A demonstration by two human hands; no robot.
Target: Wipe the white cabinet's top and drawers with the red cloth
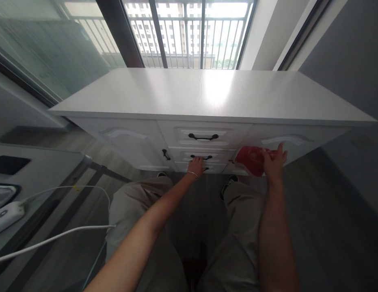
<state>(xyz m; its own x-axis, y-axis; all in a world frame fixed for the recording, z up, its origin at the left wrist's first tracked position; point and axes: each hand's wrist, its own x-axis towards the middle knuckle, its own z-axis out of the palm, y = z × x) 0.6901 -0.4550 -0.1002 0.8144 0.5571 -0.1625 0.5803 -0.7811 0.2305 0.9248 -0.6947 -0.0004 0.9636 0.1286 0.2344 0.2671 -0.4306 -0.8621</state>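
A white cabinet [140, 95] with drawers and doors stands in front of me. My left hand [195, 165] has its fingers curled at the dark handle [207, 157] of the middle drawer, which looks closed. Above it, the top drawer's handle [203, 137] is untouched. On the right, my right hand [273, 162] grips a red packet [252, 159] by its right end, in front of the right cabinet door [301, 142]. What is in the packet cannot be made out.
At the left is a table [57, 162] bearing a white power strip [7, 217] and a dark flat object [10, 165]. A white cable [63, 233] runs from there to my left leg. Windows lie behind the cabinet; a grey wall rises at right.
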